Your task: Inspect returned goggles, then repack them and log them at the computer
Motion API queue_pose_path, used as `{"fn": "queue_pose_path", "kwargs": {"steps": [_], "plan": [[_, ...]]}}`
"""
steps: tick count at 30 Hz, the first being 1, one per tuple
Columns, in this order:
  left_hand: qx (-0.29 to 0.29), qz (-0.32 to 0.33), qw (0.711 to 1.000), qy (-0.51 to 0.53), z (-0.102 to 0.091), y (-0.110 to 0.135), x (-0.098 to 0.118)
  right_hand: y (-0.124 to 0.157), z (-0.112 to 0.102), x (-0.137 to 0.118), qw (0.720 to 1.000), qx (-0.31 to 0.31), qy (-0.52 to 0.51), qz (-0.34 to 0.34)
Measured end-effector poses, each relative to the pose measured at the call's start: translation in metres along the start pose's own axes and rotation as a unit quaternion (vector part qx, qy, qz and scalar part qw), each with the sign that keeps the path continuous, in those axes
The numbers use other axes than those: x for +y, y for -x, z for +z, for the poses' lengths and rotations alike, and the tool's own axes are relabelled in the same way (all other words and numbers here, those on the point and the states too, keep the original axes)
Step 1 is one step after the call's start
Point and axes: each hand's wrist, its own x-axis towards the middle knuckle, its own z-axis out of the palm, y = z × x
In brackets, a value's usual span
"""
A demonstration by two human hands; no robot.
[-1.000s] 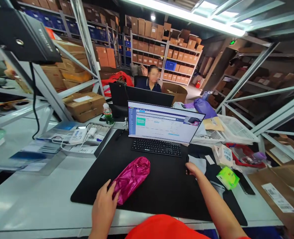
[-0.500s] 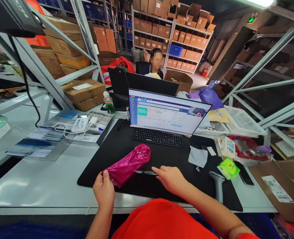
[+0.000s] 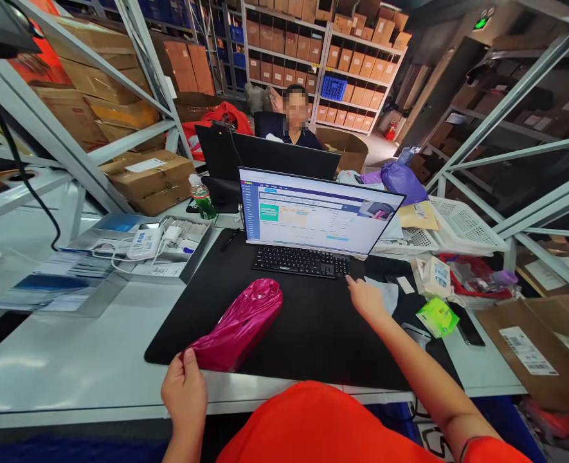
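A shiny magenta plastic bag (image 3: 238, 325) lies slantwise on the black desk mat (image 3: 313, 341). My left hand (image 3: 184, 389) pinches its near end at the mat's front edge. My right hand (image 3: 364, 299) is stretched forward to the right end of the black keyboard (image 3: 299, 260), beside a grey cloth (image 3: 386, 292). One finger points at the keyboard's corner, and the other fingers are hidden under the back of the hand. Behind the keyboard the monitor (image 3: 313, 212) shows a lit page.
A green box (image 3: 436, 316), a small white box (image 3: 433, 276) and a white basket (image 3: 462, 225) lie to the right. A flat labelled carton (image 3: 530, 347) is at the far right. A tray of cables (image 3: 168, 247) and a bottle (image 3: 200, 196) sit left. A person (image 3: 296, 122) sits behind another monitor.
My right hand went from the mat's right side to the bag, where it touched a thin dark object, then forward to the keyboard's right end. My left hand slid to the bag's near end.
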Motion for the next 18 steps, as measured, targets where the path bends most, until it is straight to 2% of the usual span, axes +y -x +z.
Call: {"fn": "queue_pose_path", "kwargs": {"steps": [2, 4, 6, 8, 10, 12, 15, 17, 18], "plan": [[0.025, 0.048, 0.999, 0.001, 0.000, 0.001, 0.009, 0.004, 0.013, 0.035, 0.996, 0.005, -0.046, 0.078], [0.051, 0.154, 0.986, -0.025, 0.001, 0.004, 0.023, 0.014, 0.032, 0.057, 0.988, 0.007, -0.070, 0.136], [0.060, 0.271, 0.957, -0.084, 0.005, 0.009, 0.038, 0.021, 0.054, 0.069, 0.981, 0.007, -0.079, 0.179], [0.027, 0.356, 0.919, -0.165, 0.015, 0.016, 0.051, 0.019, 0.072, 0.072, 0.972, 0.011, -0.090, 0.216], [-0.035, 0.398, 0.880, -0.258, 0.028, 0.020, 0.059, 0.007, 0.083, 0.068, 0.965, 0.021, -0.102, 0.241], [-0.094, 0.367, 0.860, -0.343, 0.040, 0.018, 0.063, -0.009, 0.087, 0.058, 0.960, 0.045, -0.113, 0.251], [-0.166, 0.261, 0.860, -0.406, 0.048, 0.000, 0.066, -0.022, 0.081, 0.026, 0.960, 0.093, -0.123, 0.234], [-0.200, 0.230, 0.860, -0.410, 0.047, -0.014, 0.067, -0.015, 0.076, -0.010, 0.970, 0.127, -0.148, 0.146], [-0.211, 0.229, 0.859, -0.405, 0.046, -0.021, 0.068, -0.006, 0.075, -0.033, 0.973, 0.145, -0.171, 0.046]]}}
